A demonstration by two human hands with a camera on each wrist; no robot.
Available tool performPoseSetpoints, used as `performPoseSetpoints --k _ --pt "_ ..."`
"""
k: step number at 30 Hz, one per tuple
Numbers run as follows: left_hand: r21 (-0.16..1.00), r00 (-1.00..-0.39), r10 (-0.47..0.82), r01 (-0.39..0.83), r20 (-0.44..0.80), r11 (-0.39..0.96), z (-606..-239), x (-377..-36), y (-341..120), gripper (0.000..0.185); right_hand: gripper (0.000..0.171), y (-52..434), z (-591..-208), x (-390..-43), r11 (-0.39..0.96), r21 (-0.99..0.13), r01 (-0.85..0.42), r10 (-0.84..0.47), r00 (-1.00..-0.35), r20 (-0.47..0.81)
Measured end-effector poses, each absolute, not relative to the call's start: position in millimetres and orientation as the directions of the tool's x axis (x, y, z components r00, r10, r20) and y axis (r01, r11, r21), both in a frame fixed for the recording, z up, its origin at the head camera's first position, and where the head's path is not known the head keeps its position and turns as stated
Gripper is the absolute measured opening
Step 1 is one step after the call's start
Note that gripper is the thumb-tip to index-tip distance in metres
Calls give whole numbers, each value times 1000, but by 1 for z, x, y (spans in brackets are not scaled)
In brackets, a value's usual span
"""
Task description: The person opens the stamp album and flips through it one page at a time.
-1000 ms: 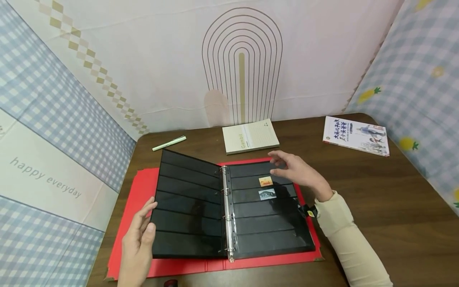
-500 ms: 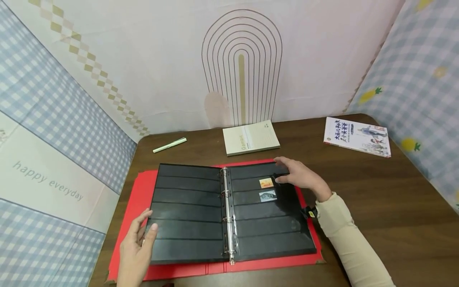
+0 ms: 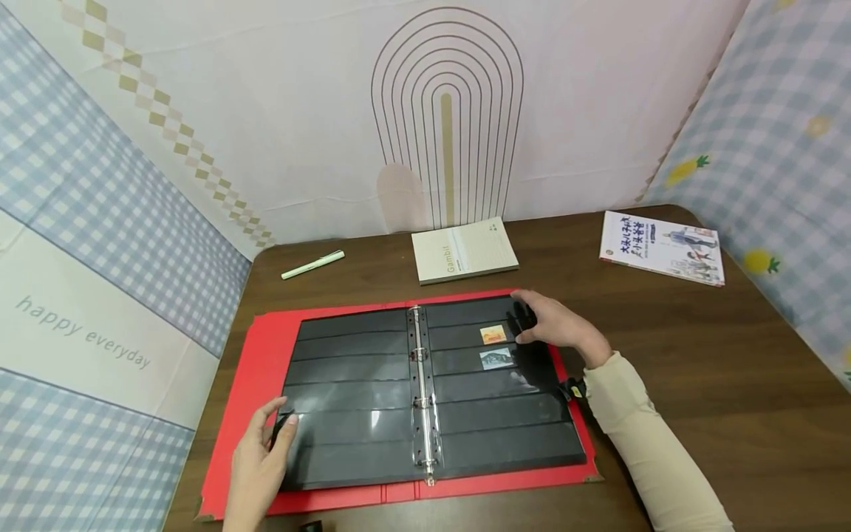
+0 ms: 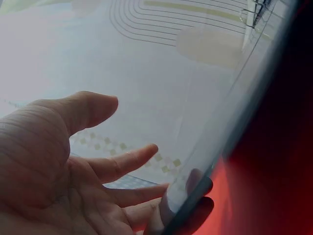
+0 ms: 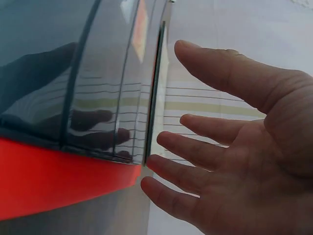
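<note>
A red ring binder [image 3: 266,336] lies open flat on the wooden table, holding black pocket pages [image 3: 352,399] on a metal ring spine [image 3: 420,391]. Two stamps sit in the right page: an orange one [image 3: 493,335] and a grey one [image 3: 496,359]. My left hand [image 3: 262,458] rests with straight fingers on the outer edge of the left page [image 4: 205,181]. My right hand [image 3: 555,325] lies with straight fingers on the upper right page, just right of the orange stamp. In the right wrist view the fingers [image 5: 195,161] are spread over the glossy page [image 5: 73,73].
A cream book [image 3: 463,251] lies behind the binder, a green pen [image 3: 312,264] at the back left, and a white illustrated book [image 3: 661,247] at the back right. Patterned fabric walls enclose the table [image 3: 731,355] on three sides.
The left black page, raised a second ago, has come down flat onto the binder. My left hand followed its edge down. My right hand settled onto the right page.
</note>
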State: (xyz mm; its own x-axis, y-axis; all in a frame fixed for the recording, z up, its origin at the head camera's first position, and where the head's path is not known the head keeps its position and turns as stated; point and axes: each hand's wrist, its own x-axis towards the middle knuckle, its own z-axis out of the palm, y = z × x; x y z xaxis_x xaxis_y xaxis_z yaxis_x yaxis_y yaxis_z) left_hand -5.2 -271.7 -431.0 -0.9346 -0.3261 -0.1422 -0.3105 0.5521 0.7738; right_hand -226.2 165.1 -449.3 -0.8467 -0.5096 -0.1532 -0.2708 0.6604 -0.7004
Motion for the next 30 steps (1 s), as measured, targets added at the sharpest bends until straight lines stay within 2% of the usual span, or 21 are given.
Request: performPoseSetpoints --k 4,13,22,30 --pt "756 -937 -322 -306 -133 579 -437 -6 -271 51 81 166 -452 -227 667 -694 -272 -512 -844 -161" --pt "770 -943 -330 -231 -28 594 -447 -6 -268 43 85 167 -453 -228 658 -700 -277 -527 -833 -165" --pt "721 -949 -309 -254 -59 644 -455 -12 -271 55 93 166 -460 -231 658 -695 -288 -535 -829 -163" --pt "681 -933 -308 -348 -186 644 -459 -15 -267 59 102 159 -462 -231 713 -651 -259 -529 -809 -257"
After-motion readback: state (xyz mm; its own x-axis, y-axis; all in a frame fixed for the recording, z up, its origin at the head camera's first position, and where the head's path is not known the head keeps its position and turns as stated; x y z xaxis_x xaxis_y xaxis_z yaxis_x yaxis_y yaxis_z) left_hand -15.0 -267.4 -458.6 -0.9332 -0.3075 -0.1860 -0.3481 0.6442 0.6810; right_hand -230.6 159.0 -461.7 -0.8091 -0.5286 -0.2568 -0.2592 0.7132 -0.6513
